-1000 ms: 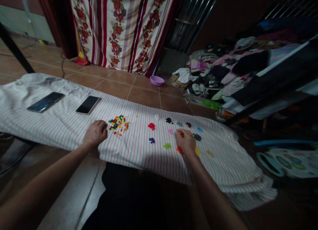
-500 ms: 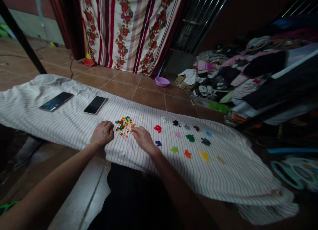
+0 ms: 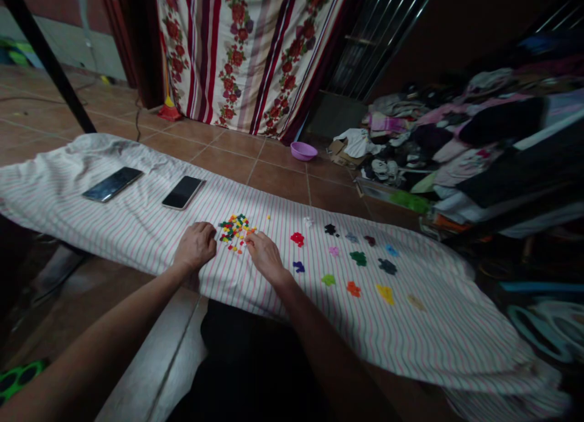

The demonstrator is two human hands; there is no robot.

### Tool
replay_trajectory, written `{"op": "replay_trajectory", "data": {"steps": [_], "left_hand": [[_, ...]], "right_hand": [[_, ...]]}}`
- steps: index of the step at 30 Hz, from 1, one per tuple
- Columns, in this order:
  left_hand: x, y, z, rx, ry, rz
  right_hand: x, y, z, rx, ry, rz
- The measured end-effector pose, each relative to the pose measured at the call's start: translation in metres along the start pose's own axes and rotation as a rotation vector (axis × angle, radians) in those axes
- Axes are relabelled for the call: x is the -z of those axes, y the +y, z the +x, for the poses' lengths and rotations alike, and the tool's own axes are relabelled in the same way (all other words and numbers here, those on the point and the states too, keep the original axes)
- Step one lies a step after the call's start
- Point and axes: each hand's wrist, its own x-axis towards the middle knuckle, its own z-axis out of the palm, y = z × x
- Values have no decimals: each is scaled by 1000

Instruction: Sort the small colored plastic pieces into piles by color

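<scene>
On the near right of the striped cloth [image 3: 255,291], yellow [image 3: 385,294], orange [image 3: 353,289] and lime heaps [image 3: 328,280] lie apart, presumably so colours stay unmixed. The right hand [image 3: 265,255] bunches its fingertips at the mixed pile's right edge, as if for small pieces; whether they grip one, I cannot tell. The left hand [image 3: 196,245] rests with curled fingers, perhaps for support, its contents hidden. Between them sits the mixed pile [image 3: 236,232]. Farther left, two phones [image 3: 183,192] lie clear of the pieces.
</scene>
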Motion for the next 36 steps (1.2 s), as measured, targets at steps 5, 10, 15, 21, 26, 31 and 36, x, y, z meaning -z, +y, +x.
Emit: {"op": "replay_trajectory", "data": {"steps": [5,10,15,21,26,31,36], "left_hand": [[1,1,0,3,-1,4],[1,0,0,-9,4,15],[-2,-3,-1,-25,50,-12],[3,-7,-5,-172,75,37],[13,-2,-23,-284,25,32],[21,15,-60,-258,-83,54],[37,35,-86,-185,-125,98]], "right_hand": [[-1,1,-2,-6,14,21],[-3,3,-4,-17,60,69],[0,1,-12,25,118,165],[23,5,-46,-39,240,197],[52,26,-95,-208,377,261],[82,55,-155,-389,447,273],[108,78,-196,-585,471,257]]}}
